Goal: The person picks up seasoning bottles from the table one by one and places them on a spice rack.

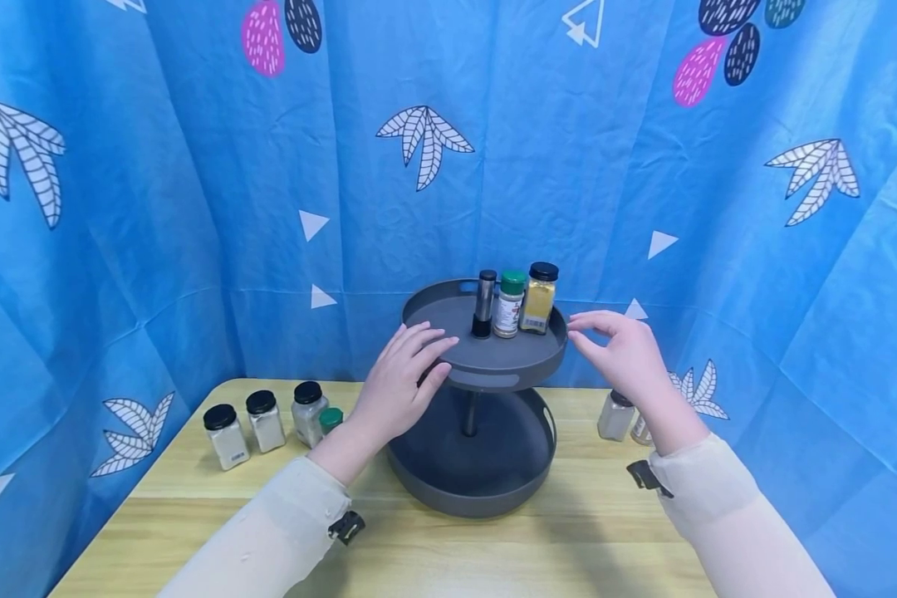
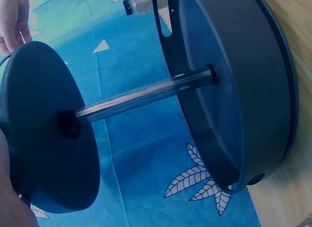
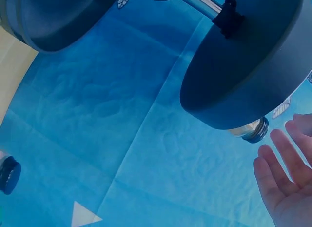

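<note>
A dark grey two-tier round tray [image 1: 486, 502] stands on the table, its tiers joined by a shiny post [image 2: 146, 95]. On the upper tier [image 1: 448, 320] are a black-and-grey cylinder [image 1: 484, 303], a green-capped spice jar [image 1: 508, 309] and a black-capped jar of yellow powder [image 1: 540, 301]. My left hand [image 1: 404, 382] is at the upper tier's left front rim, fingers extended over it; contact is unclear. Beside the right rim is my right hand [image 1: 619, 349], holding nothing. In the right wrist view, its fingers [image 3: 285, 168] are spread, apart from the tier.
Black-capped jars [image 1: 227, 438] and a green-capped jar [image 1: 330, 419] stand on the table's left side, partly behind my left arm. Another jar [image 1: 616, 415] and a partly hidden one [image 1: 641, 430] are at the right. A blue patterned curtain [image 1: 493, 208] surrounds the table.
</note>
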`<state>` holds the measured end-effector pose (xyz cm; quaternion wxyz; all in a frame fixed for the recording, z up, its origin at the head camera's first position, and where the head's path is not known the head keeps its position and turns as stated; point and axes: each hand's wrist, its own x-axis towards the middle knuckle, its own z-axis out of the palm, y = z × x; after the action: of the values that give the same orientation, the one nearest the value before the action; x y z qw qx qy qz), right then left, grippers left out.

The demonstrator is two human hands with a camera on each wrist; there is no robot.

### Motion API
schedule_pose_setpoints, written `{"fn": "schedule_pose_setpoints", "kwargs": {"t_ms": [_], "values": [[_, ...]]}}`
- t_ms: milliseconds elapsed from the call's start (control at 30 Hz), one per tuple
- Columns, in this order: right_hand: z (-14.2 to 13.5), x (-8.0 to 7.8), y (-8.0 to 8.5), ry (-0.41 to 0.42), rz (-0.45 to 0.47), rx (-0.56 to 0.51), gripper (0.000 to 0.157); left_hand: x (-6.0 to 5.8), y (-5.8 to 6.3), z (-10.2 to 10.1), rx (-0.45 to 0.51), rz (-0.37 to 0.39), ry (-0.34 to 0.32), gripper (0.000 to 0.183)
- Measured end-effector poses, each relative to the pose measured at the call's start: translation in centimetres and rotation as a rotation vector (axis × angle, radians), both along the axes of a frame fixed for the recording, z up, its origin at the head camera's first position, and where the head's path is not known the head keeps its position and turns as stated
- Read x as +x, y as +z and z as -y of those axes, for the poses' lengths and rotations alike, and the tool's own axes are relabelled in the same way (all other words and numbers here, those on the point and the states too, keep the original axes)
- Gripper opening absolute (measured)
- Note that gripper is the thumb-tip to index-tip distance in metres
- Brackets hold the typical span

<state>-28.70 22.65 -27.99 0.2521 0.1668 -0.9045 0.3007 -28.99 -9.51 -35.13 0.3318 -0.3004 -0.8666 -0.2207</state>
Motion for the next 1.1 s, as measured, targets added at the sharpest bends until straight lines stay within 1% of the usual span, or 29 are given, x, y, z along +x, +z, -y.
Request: {"fn": "schedule_pose_setpoints", "kwargs": {"t_ms": [167,367,567,833,1100], "values": [[-0.3,0.3,-0.3,-0.008,-0.009,0.003,0.022,0.0,0.0,0.0,0.005,-0.005,-0.001,0.045],[-1.0,0.7,-0.8,-0.025,0.01,-0.01,0.021,0.0,0.0,0.0,0.002,0.005,0.006,0.045],[-1.9,1.0,-1.8,-0.039,0.017,-0.032,0.02,0.0,0.0,0.0,0.001,0.006,0.001,0.044],[-3.0,0.9,-3.4,-0.054,0.015,-0.044,0.02,0.2,0.0,0.1,0.003,0.003,-0.002,0.044],[-4.2,1.3,-4.2,-0.057,0.023,-0.077,0.023,-0.1,0.0,0.1,-0.002,-0.024,-0.009,0.043]]}}
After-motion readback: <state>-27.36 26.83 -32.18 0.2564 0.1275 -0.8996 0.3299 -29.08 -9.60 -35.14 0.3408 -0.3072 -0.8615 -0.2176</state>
